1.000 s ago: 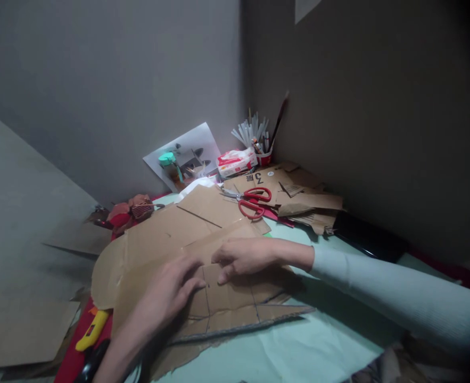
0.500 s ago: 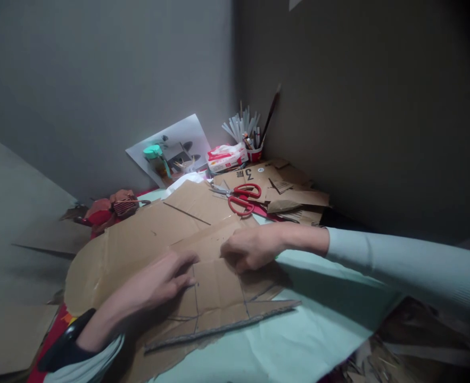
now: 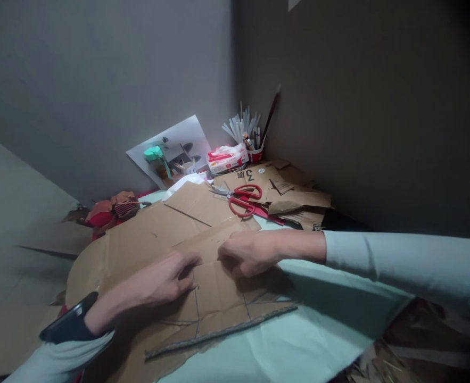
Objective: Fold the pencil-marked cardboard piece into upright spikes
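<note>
A cardboard piece point(image 3: 219, 291) with pen lines drawn on it lies before me, its torn-looking dark edge toward me. My left hand point(image 3: 161, 279) is at its left side, thumb and forefinger curled onto the cardboard. On the right side, my right hand point(image 3: 246, 252) has its fingers bent in and pinched at a crease across the piece; its fingertips are partly hidden. Beneath and beyond is a larger cardboard sheet point(image 3: 133, 247) with a rounded left end. Red-handled scissors point(image 3: 240, 200) rest past my right hand, blades pointing left.
A pale green sheet point(image 3: 322, 308) covers the table. Cardboard scraps point(image 3: 298, 199) pile up at the back right. Behind stand a tissue pack point(image 3: 227, 158), a cup of pens and sticks point(image 3: 254, 154), a green-lidded bottle point(image 3: 158, 162) and a printed paper point(image 3: 187, 135) against the wall.
The near edge of the lined cardboard has tipped slightly lower. Both hands keep nearly the same places on it, and my right forearm has dropped a little.
</note>
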`<action>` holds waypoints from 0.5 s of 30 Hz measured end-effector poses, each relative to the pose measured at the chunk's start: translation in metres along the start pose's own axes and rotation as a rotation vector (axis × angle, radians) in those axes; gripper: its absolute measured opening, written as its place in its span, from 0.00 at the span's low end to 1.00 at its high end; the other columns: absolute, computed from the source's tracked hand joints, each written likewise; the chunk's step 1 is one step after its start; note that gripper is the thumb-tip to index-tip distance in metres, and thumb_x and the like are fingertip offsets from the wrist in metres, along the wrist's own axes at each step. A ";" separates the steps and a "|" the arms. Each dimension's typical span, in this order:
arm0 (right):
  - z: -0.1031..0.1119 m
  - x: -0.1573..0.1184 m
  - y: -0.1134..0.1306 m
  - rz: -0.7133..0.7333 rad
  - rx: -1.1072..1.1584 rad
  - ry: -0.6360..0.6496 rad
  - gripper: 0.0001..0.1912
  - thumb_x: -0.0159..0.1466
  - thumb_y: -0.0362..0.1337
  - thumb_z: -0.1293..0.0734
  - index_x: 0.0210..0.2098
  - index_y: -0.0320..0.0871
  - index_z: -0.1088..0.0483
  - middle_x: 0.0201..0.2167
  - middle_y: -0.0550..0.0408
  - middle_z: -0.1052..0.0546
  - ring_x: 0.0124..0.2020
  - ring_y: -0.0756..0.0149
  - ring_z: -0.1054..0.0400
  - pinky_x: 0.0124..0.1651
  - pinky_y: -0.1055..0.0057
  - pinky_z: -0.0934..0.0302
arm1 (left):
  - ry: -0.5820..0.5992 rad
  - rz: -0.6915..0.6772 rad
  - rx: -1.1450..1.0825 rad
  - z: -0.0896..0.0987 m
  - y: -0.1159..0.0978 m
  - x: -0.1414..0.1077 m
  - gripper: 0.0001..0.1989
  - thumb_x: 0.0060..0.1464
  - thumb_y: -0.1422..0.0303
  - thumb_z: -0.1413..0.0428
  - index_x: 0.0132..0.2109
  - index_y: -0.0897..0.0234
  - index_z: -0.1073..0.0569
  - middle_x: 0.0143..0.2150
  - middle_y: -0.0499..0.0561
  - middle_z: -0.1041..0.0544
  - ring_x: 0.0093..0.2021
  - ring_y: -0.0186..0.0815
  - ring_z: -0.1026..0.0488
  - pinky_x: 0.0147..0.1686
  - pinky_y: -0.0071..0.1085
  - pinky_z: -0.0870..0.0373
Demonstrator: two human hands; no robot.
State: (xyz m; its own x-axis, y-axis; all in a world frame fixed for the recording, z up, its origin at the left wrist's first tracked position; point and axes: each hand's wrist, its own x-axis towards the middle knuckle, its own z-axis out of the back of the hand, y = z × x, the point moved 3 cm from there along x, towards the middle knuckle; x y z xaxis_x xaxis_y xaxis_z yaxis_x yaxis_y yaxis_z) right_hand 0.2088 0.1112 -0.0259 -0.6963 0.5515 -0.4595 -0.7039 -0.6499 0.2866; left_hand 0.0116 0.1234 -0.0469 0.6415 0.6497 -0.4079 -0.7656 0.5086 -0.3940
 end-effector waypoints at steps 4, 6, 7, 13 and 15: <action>0.006 0.003 0.006 -0.028 -0.040 0.023 0.06 0.72 0.36 0.29 0.45 0.39 0.24 0.41 0.53 0.20 0.40 0.61 0.24 0.43 0.62 0.26 | 0.038 -0.055 0.014 0.003 0.000 0.001 0.05 0.67 0.66 0.44 0.42 0.62 0.27 0.33 0.45 0.29 0.33 0.37 0.31 0.36 0.37 0.32; 0.008 0.004 0.007 -0.022 -0.053 0.030 0.05 0.73 0.36 0.29 0.44 0.39 0.24 0.41 0.53 0.20 0.40 0.61 0.23 0.43 0.62 0.26 | 0.048 -0.067 0.034 0.004 -0.001 0.002 0.05 0.68 0.65 0.44 0.44 0.62 0.27 0.35 0.46 0.27 0.35 0.38 0.30 0.38 0.38 0.32; 0.009 0.005 0.008 -0.018 -0.058 0.034 0.05 0.73 0.35 0.30 0.45 0.39 0.24 0.41 0.53 0.20 0.40 0.61 0.23 0.43 0.62 0.26 | 0.052 -0.069 0.048 0.005 -0.003 0.002 0.04 0.68 0.66 0.44 0.45 0.62 0.27 0.36 0.46 0.27 0.35 0.38 0.29 0.38 0.38 0.31; 0.004 0.007 0.007 -0.009 -0.115 -0.012 0.07 0.72 0.37 0.29 0.46 0.39 0.23 0.41 0.52 0.19 0.41 0.60 0.22 0.44 0.61 0.26 | 0.015 -0.059 0.143 -0.002 -0.017 0.007 0.09 0.61 0.78 0.42 0.46 0.63 0.26 0.37 0.45 0.26 0.35 0.36 0.28 0.40 0.37 0.28; 0.000 0.007 0.006 -0.029 -0.147 -0.059 0.07 0.71 0.37 0.29 0.44 0.39 0.23 0.41 0.52 0.18 0.40 0.60 0.22 0.43 0.61 0.26 | -0.039 -0.041 0.170 -0.005 -0.022 0.005 0.12 0.59 0.81 0.43 0.47 0.63 0.26 0.38 0.46 0.25 0.35 0.36 0.28 0.39 0.37 0.28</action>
State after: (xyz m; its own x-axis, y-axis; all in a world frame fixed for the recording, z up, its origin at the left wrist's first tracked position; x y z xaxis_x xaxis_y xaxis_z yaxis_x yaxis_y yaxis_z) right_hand 0.1992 0.1111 -0.0274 -0.6858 0.5985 -0.4142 -0.6990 -0.7001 0.1458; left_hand 0.0319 0.1124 -0.0448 0.6722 0.6464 -0.3609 -0.7384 0.6210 -0.2629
